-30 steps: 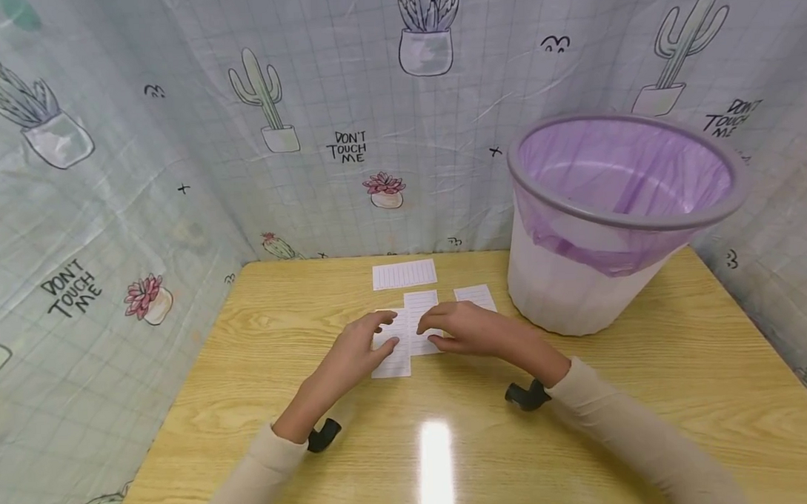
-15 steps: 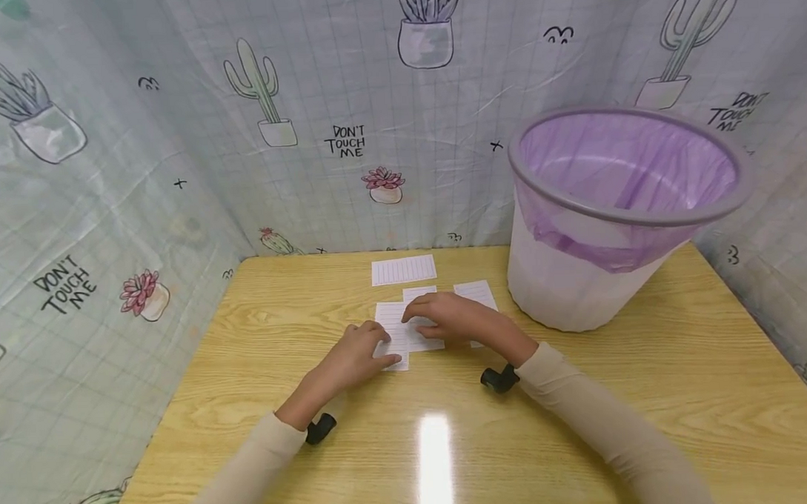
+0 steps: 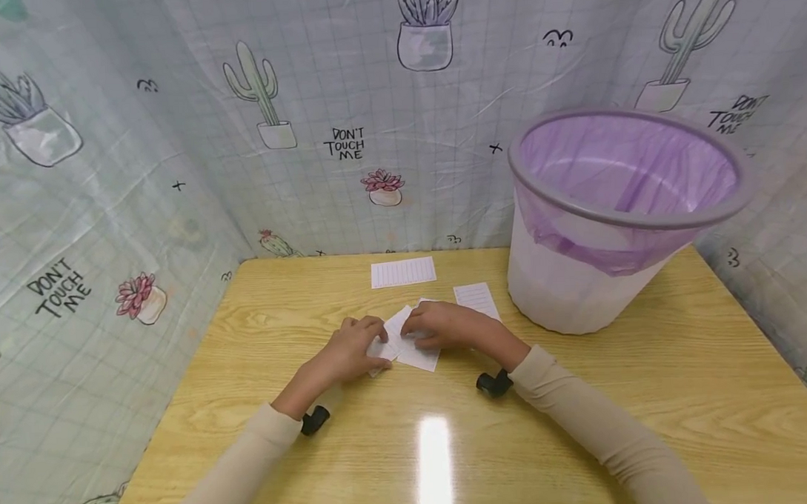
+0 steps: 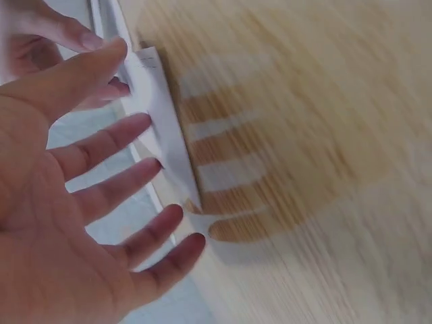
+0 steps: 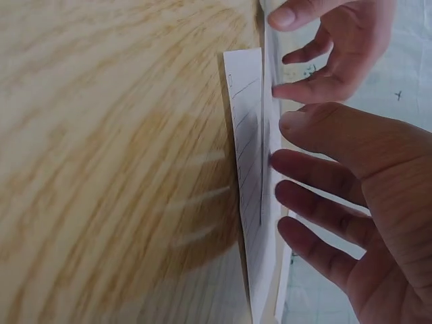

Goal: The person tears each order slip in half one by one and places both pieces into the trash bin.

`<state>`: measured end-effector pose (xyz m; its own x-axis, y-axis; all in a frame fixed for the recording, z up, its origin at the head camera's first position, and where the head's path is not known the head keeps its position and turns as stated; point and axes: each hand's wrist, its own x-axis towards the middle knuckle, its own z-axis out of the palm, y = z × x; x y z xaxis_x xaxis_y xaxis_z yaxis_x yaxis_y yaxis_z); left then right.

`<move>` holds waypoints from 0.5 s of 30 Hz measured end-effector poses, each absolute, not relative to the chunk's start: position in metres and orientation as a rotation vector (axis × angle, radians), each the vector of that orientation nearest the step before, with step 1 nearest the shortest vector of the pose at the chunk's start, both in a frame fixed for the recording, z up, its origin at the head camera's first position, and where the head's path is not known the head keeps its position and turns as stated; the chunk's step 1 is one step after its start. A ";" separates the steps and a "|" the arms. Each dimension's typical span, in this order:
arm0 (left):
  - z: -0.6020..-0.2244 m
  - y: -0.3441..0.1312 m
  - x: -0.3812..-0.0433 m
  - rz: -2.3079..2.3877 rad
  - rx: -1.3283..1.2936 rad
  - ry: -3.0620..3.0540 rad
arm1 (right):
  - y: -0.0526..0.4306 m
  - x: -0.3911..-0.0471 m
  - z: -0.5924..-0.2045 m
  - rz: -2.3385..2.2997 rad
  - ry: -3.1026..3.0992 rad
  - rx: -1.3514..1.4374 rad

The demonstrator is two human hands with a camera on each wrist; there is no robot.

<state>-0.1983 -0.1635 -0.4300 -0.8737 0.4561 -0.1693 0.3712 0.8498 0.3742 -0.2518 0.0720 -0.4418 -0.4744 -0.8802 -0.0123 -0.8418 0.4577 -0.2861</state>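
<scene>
Two small lined paper slips lie overlapping and turned askew on the wooden table in the head view. My left hand point(image 3: 350, 349) touches the left slip point(image 3: 382, 349) with its fingertips, the fingers spread and fairly straight in the left wrist view. Over the other slip point(image 3: 417, 357), my right hand point(image 3: 449, 324) rests its fingertips from the right. The right wrist view shows the paper point(image 5: 246, 135) flat on the wood, with relaxed fingers point(image 5: 314, 202) at it. Part of both slips is hidden under the hands.
Another lined slip point(image 3: 403, 272) lies crosswise farther back, and one more point(image 3: 476, 298) is beyond the right hand. At the right stands a large white bin point(image 3: 565, 294) lined with a purple bag. A cactus-print curtain point(image 3: 308, 196) borders the wooden table point(image 3: 278, 301).
The two middle slips, upright and side by side before, are now tilted and overlap. My right hand has shifted left, and the left hand has drawn slightly left.
</scene>
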 end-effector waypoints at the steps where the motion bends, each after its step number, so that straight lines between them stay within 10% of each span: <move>1: -0.431 -0.165 -0.198 0.495 0.643 2.775 | 0.072 -0.252 -0.442 -0.358 2.548 -1.521; 15: -0.436 -0.163 -0.200 0.532 0.656 2.782 | 0.063 -0.248 -0.446 -0.215 2.665 -1.428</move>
